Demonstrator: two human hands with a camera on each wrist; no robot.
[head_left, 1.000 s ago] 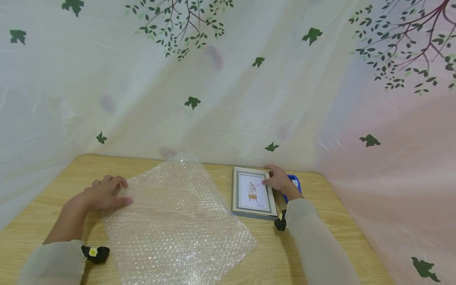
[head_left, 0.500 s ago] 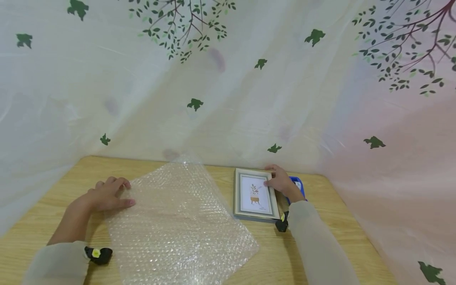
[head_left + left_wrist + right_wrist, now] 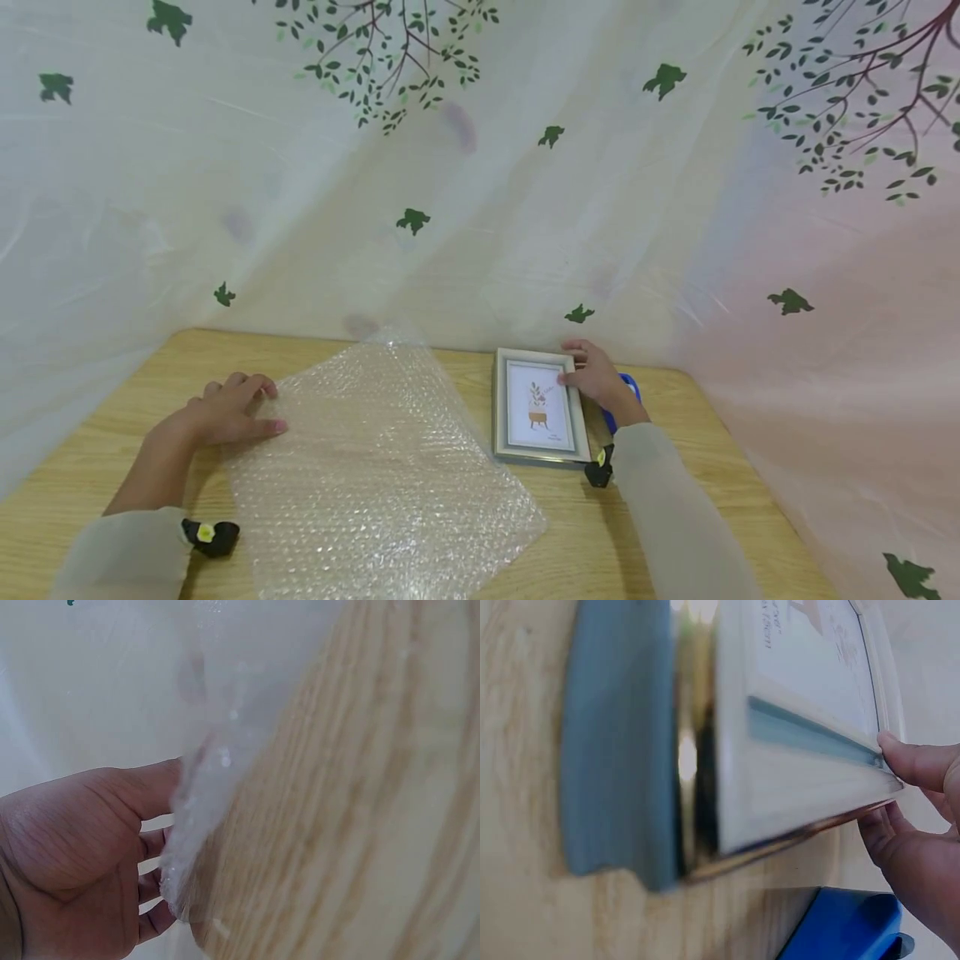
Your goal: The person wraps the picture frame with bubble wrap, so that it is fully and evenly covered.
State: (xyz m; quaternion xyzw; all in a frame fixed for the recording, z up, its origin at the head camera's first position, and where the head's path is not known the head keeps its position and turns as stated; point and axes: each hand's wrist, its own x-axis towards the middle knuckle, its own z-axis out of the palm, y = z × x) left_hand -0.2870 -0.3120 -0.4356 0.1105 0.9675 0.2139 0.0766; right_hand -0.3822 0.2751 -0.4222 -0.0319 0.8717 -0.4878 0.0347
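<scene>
A sheet of clear bubble wrap [image 3: 375, 467] lies on the wooden table, turned cornerwise. My left hand [image 3: 225, 408] rests at its left edge, thumb and fingers spread apart. In the left wrist view the wrap's edge [image 3: 195, 847] covers the fingertips of my left hand [image 3: 82, 862]. Right of the wrap is a picture frame [image 3: 538, 408] with a potted-plant print. My right hand [image 3: 598, 379] grips its right edge near the far corner. In the right wrist view my thumb [image 3: 922, 763] presses on the face of the frame [image 3: 802, 772], with fingers below its edge.
A blue item [image 3: 630, 385], shaped like a small box or basket, sits right of the frame, partly hidden by my right wrist; its blue side [image 3: 847, 926] shows close to the frame. A printed curtain [image 3: 480, 250] hangs along the table's [image 3: 712, 467] far edge.
The frame's far edge has risen slightly in my right hand, so its face now tips a little. My left hand and the bubble wrap stay put; the head view has shifted slightly.
</scene>
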